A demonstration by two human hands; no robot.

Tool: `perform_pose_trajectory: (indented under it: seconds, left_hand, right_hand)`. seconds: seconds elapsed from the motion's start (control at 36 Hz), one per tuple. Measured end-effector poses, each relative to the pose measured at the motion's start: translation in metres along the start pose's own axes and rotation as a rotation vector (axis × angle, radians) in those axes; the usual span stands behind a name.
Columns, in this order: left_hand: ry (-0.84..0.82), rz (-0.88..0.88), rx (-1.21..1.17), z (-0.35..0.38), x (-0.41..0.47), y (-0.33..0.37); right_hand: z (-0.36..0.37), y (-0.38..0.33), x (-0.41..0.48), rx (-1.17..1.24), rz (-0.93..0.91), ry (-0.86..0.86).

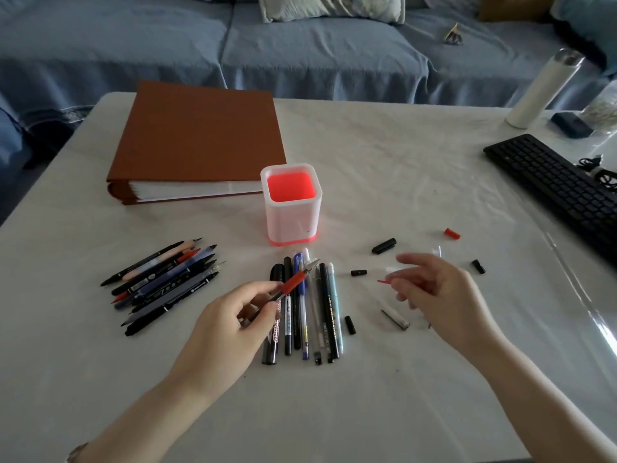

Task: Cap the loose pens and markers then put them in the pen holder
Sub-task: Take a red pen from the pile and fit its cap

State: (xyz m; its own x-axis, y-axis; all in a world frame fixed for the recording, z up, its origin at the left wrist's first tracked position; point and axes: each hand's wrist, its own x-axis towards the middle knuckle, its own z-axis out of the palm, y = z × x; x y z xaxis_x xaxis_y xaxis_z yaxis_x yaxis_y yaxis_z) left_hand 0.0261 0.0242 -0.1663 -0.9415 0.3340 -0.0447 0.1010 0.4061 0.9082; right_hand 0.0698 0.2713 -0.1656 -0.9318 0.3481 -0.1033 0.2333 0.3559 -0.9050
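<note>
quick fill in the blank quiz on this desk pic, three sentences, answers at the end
1. The pen gripped by the left hand is coloured ___.
2. The black thing with rows of keys at the right is a ___.
3. The number of pens inside the pen holder is ___.

Missing words: red; keyboard; zero

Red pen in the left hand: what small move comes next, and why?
Probably push the clear cap onto the bare tip of the red pen. The left hand grips that pen uncapped, and the right hand, blurred, seems to pinch the cap close beside it.
</note>
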Motion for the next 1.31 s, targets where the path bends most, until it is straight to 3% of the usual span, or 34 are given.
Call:
perform_pose_trajectory:
  seconds: [0.44,0.67,0.81,0.97,1.06,1.14,1.19,1.31]
  left_hand:
    - [-0.077,-0.009,-0.096,-0.012,-0.007,0.001]
    - [-0.094,0.017,-0.094,-0.013,-0.011,0.007]
    - [-0.061,0.032,-0.078,-0.012,-0.013,0.007]
    - [-0.011,-0.109,-0.27,-0.008,-0.009,0.011]
    - [-0.038,-0.317,-0.507,-0.01,-0.005,0.012]
    - [-0.067,-0.46,-0.593,-0.01,-0.001,0.012]
    - [-0.068,-0.43,-0.555,-0.007,0.001,0.017]
    - [-0.065,-0.185,-0.38,0.0,0.005,0.024]
  right_hand:
    - [0.041,-0.039,0.002,0.162,-0.08,-0.215]
    - [0.046,-0.04,-0.002,0.102,-0.089,-0.33]
    - [0.054,-0.036,-0.007,0.127,-0.111,-0.308]
    - [0.068,-0.032,-0.012,0.181,-0.162,-0.207]
    - [0.072,-0.031,-0.012,0.185,-0.165,-0.196]
    - [0.072,-0.034,-0.009,0.181,-0.173,-0.208]
    - [0.074,-0.035,-0.008,0.305,-0.126,-0.222]
    - [0.088,-0.034,-0.012,0.712,0.123,-0.322]
